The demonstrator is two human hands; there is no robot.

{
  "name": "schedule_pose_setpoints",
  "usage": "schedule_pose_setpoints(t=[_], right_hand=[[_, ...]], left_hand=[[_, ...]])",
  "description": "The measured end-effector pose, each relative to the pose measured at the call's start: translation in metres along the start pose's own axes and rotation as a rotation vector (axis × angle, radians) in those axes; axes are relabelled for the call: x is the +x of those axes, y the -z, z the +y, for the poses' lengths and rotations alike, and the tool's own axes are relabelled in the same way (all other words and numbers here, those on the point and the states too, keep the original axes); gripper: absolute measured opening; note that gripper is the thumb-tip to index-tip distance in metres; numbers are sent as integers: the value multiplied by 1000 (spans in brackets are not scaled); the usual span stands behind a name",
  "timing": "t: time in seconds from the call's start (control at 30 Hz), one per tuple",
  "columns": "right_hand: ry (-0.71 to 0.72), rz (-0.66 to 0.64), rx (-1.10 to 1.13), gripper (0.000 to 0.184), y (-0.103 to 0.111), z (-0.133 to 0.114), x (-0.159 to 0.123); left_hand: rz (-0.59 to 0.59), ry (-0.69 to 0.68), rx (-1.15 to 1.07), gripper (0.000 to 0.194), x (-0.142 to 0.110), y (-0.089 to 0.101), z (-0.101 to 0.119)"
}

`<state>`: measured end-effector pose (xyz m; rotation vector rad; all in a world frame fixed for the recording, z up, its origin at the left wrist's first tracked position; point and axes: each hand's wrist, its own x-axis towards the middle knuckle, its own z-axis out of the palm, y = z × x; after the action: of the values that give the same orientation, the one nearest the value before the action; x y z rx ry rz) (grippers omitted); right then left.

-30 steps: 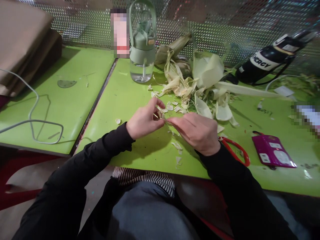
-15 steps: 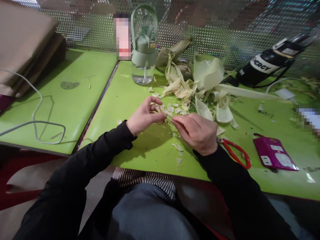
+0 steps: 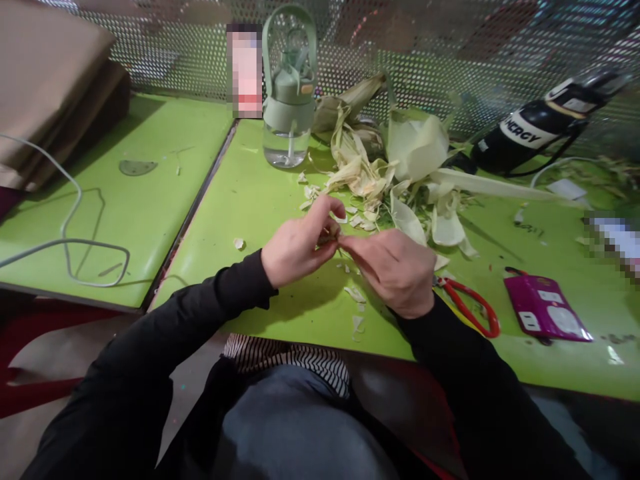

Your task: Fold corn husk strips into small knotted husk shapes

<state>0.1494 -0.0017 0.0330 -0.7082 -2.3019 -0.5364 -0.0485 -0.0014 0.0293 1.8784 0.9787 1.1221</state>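
In the middle of the green table (image 3: 280,307), my left hand (image 3: 303,243) is closed in a pinch, thumb and fingers around a small pale husk piece mostly hidden by them. My right hand (image 3: 393,267) pinches close against it, its fingertips meeting the left ones. A thin strand shows faintly between the two hands; the details are too small to make out. Behind them lie cut husk scraps (image 3: 356,219) and a heap of dry corn husks (image 3: 365,177). A larger husk (image 3: 417,147) curls open beside the heap. More bits (image 3: 356,293) lie in front.
Red-handled pliers (image 3: 473,307) lie by my right wrist, with a purple pouch (image 3: 547,307) farther right. A clear green-topped bottle (image 3: 287,120) and a black bottle (image 3: 530,123) stand behind. A grey cable (image 3: 100,245) loops on the left table.
My fingertips parted slightly half a second ago, showing the pale piece and a thin strand, and are now together again. My left hand has shifted a little right.
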Motion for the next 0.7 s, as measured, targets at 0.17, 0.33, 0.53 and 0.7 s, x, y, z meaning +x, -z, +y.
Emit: schedule_pose_setpoints(t=[0.17,0.33,0.53,0.7], right_hand=[[-386,-34,421,7,0,2,5],[-602,-40,663,11,0,5,7],[-408,-52,446,10,-4,-7,4],[-145,-38,161,11,-5,-17,0]], left_hand=[[-132,25,-257,38,1,0,-3],[-152,107,-611,44,2,-4,-4],[98,101,-555,40,3,-7,-7],[195,83,-372,33,0,-11,-5]])
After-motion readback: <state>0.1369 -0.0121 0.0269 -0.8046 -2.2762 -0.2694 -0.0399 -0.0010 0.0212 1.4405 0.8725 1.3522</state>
